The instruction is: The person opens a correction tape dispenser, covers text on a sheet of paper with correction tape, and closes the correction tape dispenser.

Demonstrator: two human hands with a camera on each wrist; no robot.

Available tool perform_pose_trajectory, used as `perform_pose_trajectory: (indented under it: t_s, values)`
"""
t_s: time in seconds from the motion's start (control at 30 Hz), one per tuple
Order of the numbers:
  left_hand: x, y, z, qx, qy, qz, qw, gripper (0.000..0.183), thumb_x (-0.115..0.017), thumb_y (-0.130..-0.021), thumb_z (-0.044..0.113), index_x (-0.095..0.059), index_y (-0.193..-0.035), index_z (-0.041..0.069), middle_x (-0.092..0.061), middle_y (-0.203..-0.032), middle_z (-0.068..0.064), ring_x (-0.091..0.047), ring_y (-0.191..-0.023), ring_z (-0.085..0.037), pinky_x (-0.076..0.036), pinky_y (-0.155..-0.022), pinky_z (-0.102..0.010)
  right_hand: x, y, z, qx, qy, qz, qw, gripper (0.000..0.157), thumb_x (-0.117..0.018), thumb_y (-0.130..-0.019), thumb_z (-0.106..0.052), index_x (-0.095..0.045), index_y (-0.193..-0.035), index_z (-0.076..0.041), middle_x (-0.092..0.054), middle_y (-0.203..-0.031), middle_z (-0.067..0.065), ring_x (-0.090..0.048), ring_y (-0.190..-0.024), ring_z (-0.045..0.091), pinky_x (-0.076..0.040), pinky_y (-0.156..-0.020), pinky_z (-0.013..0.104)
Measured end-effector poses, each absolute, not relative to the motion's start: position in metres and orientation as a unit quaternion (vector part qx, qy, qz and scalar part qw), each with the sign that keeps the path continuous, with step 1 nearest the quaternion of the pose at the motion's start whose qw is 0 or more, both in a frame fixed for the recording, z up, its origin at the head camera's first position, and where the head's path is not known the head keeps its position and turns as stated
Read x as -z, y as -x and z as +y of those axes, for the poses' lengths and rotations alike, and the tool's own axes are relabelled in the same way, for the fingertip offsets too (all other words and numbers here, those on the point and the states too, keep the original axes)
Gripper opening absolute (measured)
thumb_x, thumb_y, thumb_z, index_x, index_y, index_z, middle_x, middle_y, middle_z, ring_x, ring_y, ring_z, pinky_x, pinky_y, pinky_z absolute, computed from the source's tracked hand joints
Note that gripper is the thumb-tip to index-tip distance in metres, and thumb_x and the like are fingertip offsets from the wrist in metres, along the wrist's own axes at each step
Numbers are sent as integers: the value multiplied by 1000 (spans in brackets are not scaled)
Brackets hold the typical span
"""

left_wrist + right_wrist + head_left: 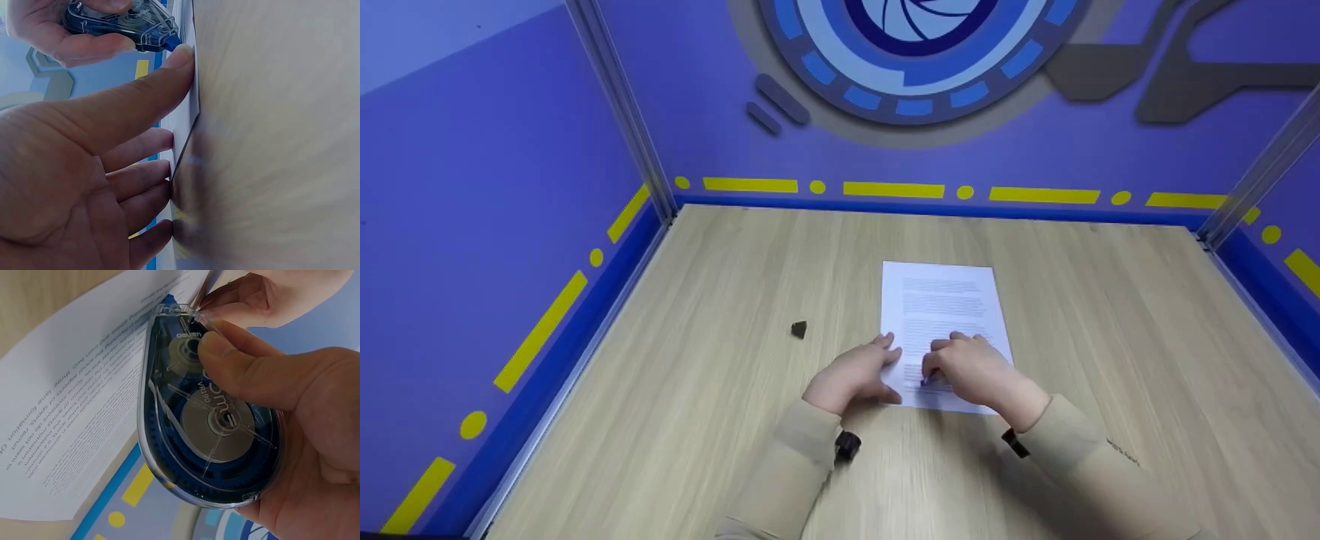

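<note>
A printed sheet of paper (937,300) lies on the wooden table. My right hand (971,367) holds a correction tape dispenser (214,416), clear-cased with a blue tip, pinched between thumb and fingers. In the right wrist view its tip sits right at the lines of text. My left hand (859,375) rests on the sheet's lower left edge, fingers spread and mostly straight. Seen from the left wrist, the left thumb (140,95) presses the paper close to the dispenser's blue tip. From the head, the right hand hides most of the dispenser.
A small dark cap-like piece (799,329) lies on the table (720,300) left of the sheet. Blue-purple panels (697,112) with yellow marks wall the table at the back and sides. Dark wrist straps show at both sleeves.
</note>
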State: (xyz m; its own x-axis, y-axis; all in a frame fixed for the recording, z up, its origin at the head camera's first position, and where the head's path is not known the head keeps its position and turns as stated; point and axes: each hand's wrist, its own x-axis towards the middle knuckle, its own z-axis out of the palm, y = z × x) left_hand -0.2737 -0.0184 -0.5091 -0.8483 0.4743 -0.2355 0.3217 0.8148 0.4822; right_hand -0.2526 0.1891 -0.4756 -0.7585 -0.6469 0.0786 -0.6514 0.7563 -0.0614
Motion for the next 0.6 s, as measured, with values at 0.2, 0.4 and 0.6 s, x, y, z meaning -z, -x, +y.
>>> perform_pose_trajectory:
  t_s: [0.2, 0.4, 0.6]
  values:
    - [509, 273, -18, -220, -209, 936, 180, 85, -86, -84, 30, -44, -156, 13, -25, -171, -8, -28, -158, -26, -29, -129, -37, 475, 252, 190, -40, -334, -941, 19, 12, -76, -88, -4, -80, -90, -15, -71, -86, 1, -64, -77, 28, -55, -62, 50]
    - [509, 273, -18, -219, -206, 936, 184, 85, -86, -84, 30, -44, -156, 13, -25, -172, -7, -27, -158, -26, -29, -129, -38, 475, 252, 193, -42, -329, -943, 13, 11, -77, -87, -4, -80, -89, -15, -71, -86, 2, -64, -78, 29, -56, -63, 51]
    - [509, 273, -18, -222, -210, 935, 179, 85, -86, -84, 29, -44, -156, 12, -25, -171, -7, -27, -158, -26, -29, -129, -37, 474, 252, 197, -46, -333, -942, 17, 13, -77, -86, -3, -80, -89, -15, -71, -85, 1, -64, -78, 29, -56, -63, 52]
